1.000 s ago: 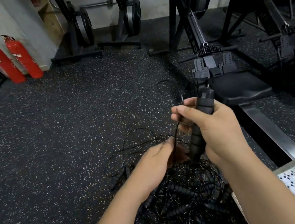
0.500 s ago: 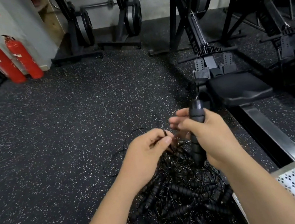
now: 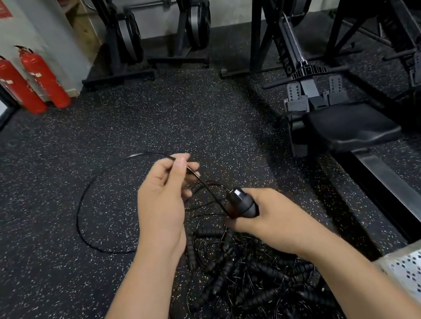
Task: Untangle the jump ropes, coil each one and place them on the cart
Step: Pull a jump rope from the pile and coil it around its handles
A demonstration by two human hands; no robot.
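Two hands share the work: the right hand (image 3: 272,220) grips a jump-rope handle (image 3: 242,204), the left hand (image 3: 161,197) pinches its cable (image 3: 206,185), apparently to draw the loop clear of the tangled pile (image 3: 244,274) on the floor (image 3: 197,108). Only a corner of the cart (image 3: 414,248) shows, near the pile.

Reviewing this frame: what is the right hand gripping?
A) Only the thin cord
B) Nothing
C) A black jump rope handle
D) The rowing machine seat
C: the right hand is curled round a black jump rope handle, while the left hand pinches the thin cord that runs from it, above the tangled pile on the floor.
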